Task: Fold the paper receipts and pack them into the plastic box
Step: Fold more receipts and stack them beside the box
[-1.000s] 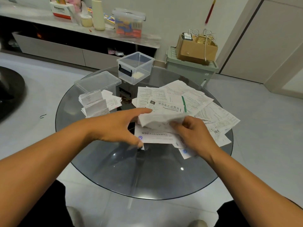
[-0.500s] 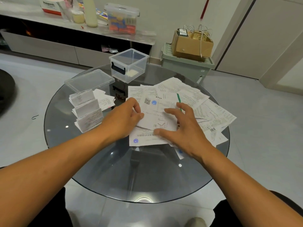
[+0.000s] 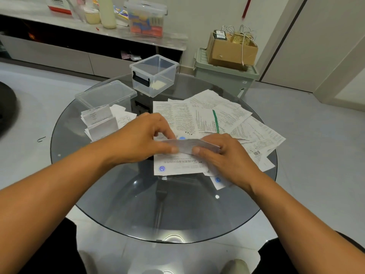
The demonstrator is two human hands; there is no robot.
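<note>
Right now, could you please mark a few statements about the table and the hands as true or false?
1. Both hands, left hand and right hand, pinch one folded receipt. True.
2. The open plastic box is packed full. False: only a small pale item lies in it.
3. Folded receipts lie stacked left of the hands. True.
4. The lid sits on the box. False: it lies beside it on the glass table.

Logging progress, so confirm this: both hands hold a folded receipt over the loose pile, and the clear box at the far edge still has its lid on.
Wrong on the lid. The head view shows the clear box open on top. Both the left hand and right hand do pinch the folded receipt over the loose pile.
</note>
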